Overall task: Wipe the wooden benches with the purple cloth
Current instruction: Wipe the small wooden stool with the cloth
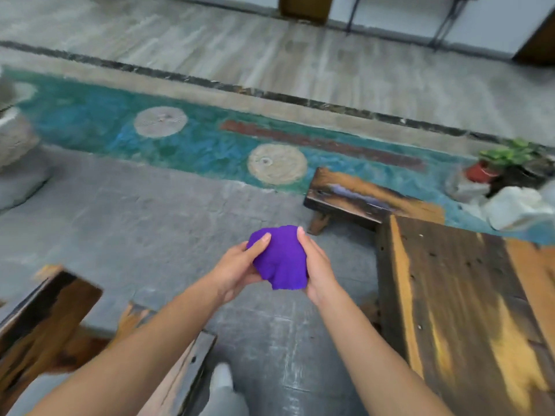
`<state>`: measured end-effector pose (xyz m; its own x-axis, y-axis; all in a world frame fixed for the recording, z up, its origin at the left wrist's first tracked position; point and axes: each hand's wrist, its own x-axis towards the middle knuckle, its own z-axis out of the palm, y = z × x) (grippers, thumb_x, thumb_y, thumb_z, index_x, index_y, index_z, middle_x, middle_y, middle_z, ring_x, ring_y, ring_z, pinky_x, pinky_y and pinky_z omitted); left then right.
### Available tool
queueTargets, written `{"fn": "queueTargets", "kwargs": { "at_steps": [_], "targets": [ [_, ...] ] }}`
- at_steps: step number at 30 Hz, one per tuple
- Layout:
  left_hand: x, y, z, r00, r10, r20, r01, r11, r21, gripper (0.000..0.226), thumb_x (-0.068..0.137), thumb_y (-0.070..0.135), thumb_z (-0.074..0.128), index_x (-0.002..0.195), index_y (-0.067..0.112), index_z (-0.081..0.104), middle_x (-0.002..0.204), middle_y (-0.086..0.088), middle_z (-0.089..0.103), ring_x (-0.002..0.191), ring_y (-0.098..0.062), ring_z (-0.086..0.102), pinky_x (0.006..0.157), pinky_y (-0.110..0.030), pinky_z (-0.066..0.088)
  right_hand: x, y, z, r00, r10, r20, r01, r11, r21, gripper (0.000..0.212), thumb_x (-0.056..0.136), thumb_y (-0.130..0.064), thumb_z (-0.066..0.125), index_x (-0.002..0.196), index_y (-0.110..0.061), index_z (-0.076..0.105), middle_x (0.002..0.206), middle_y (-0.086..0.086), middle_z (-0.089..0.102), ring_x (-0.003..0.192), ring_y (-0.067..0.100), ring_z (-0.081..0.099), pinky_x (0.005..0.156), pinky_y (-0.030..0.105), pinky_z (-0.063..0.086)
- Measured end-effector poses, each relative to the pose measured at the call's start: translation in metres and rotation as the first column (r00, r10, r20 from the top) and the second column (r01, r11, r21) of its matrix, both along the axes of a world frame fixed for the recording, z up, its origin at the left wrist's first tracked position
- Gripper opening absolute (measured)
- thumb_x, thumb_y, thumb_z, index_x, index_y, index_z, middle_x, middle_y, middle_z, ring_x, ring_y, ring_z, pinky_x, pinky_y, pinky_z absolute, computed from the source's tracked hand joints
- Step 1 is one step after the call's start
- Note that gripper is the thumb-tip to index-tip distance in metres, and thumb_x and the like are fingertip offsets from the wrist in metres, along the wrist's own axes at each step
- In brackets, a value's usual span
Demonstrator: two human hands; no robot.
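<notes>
Both hands, the left hand [237, 265] and right hand [315, 265], held the bunched purple cloth [280, 259] in mid-air, left of the big wooden bench [465, 295]. It touched no bench, so I judged the wiping wasn't under way.
</notes>
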<state>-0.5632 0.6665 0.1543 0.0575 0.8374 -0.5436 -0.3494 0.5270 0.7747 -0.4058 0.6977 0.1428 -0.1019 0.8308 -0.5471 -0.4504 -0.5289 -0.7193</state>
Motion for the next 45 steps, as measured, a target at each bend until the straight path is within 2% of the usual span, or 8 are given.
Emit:
{"fn": "queueTargets", "kwargs": {
  "at_steps": [9, 13, 18, 23, 28, 33, 38, 45],
  "targets": [
    [0.083, 0.228, -0.037, 0.969, -0.23, -0.095, 0.23, 0.973, -0.01, 0.034, 0.097, 0.037, 0.063, 0.118, 0.011, 0.069, 0.108, -0.012, 0.077, 0.089, -0.018, 0.074, 0.073, -0.033, 0.06, 0.096, 0.179, -0.025, 0.812, -0.066, 0.579, 0.025, 0.997, 0.079, 0.056, 0.094, -0.032, 0.073, 0.146, -0.027, 0.052, 0.15, 0.005, 0.053, 0.132, 0.009, 0.052, 0.113, 0.028, 0.039],
    [0.125, 0.332, -0.046, 0.962, -0.262, -0.081, 0.257, 0.964, -0.063, 0.038, 0.1, 0.039, 0.057, 0.117, 0.008, 0.069, 0.11, -0.014, 0.075, 0.093, -0.022, 0.072, 0.086, -0.038, 0.057, 0.134, 0.24, -0.026, 0.489, -0.153, 0.859, -0.113, 0.965, 0.236, 0.069, 0.09, -0.043, 0.074, 0.15, -0.024, 0.048, 0.159, -0.001, 0.044, 0.145, 0.01, 0.04, 0.12, 0.03, 0.03],
    [0.168, 0.44, -0.074, 0.912, -0.388, -0.129, 0.37, 0.917, -0.147, 0.041, 0.1, 0.047, 0.052, 0.109, 0.01, 0.07, 0.103, -0.013, 0.075, 0.082, -0.02, 0.073, 0.074, -0.034, 0.059, 0.165, 0.323, -0.063, 0.305, -0.029, 0.952, -0.453, 0.875, 0.172, 0.094, 0.075, -0.061, 0.08, 0.156, -0.033, 0.04, 0.167, 0.002, 0.029, 0.152, 0.021, 0.028, 0.122, 0.038, 0.027],
    [0.186, 0.516, -0.122, 0.892, -0.424, -0.157, 0.385, 0.894, -0.229, 0.051, 0.098, 0.05, 0.055, 0.112, 0.003, 0.07, 0.109, -0.021, 0.074, 0.094, -0.03, 0.07, 0.093, -0.047, 0.053, 0.187, 0.403, -0.119, 0.331, 0.084, 0.94, -0.512, 0.853, 0.104, 0.093, 0.074, -0.052, 0.082, 0.155, -0.043, 0.037, 0.158, -0.006, 0.039, 0.138, 0.021, 0.048, 0.11, 0.042, 0.046],
    [0.207, 0.594, -0.191, 0.886, -0.424, -0.185, 0.353, 0.878, -0.323, 0.037, 0.101, 0.044, 0.054, 0.096, 0.011, 0.07, 0.08, -0.005, 0.076, 0.062, -0.014, 0.07, 0.053, -0.028, 0.058, 0.21, 0.492, -0.182, 0.361, 0.18, 0.915, -0.496, 0.868, 0.025, 0.073, 0.079, -0.039, 0.081, 0.145, -0.04, 0.052, 0.137, -0.005, 0.062, 0.121, 0.018, 0.06, 0.099, 0.03, 0.047],
    [0.205, 0.67, -0.254, 0.83, -0.452, -0.326, 0.367, 0.884, -0.29, 0.022, 0.105, 0.013, 0.047, 0.125, 0.011, 0.055, 0.095, -0.007, 0.064, 0.053, -0.009, 0.067, 0.051, -0.02, 0.054, 0.226, 0.571, -0.23, 0.339, 0.159, 0.927, -0.35, 0.936, -0.032, 0.057, 0.083, -0.033, 0.079, 0.137, -0.033, 0.061, 0.128, 0.0, 0.071, 0.115, 0.023, 0.066, 0.095, 0.033, 0.05],
    [0.192, 0.705, -0.322, 0.358, -0.598, -0.717, 0.533, 0.762, -0.368, 0.049, 0.099, 0.02, 0.06, 0.145, 0.011, 0.047, 0.144, -0.02, 0.051, 0.127, -0.039, 0.054, 0.105, -0.041, 0.045, 0.242, 0.634, -0.283, 0.265, 0.157, 0.951, -0.236, 0.967, -0.094, 0.061, 0.091, -0.033, 0.072, 0.148, -0.029, 0.052, 0.14, 0.006, 0.063, 0.125, 0.028, 0.06, 0.101, 0.038, 0.046],
    [0.212, 0.737, -0.438, -0.011, -0.434, -0.901, 0.655, 0.678, -0.334, 0.061, 0.099, 0.031, 0.051, 0.154, 0.016, 0.031, 0.164, -0.007, 0.028, 0.149, -0.03, 0.029, 0.121, -0.049, 0.029, 0.25, 0.694, -0.403, 0.183, 0.249, 0.951, -0.276, 0.942, -0.193, 0.066, 0.097, -0.036, 0.063, 0.157, -0.029, 0.036, 0.158, 0.004, 0.045, 0.133, 0.033, 0.054, 0.101, 0.042, 0.047]
  ]
}}
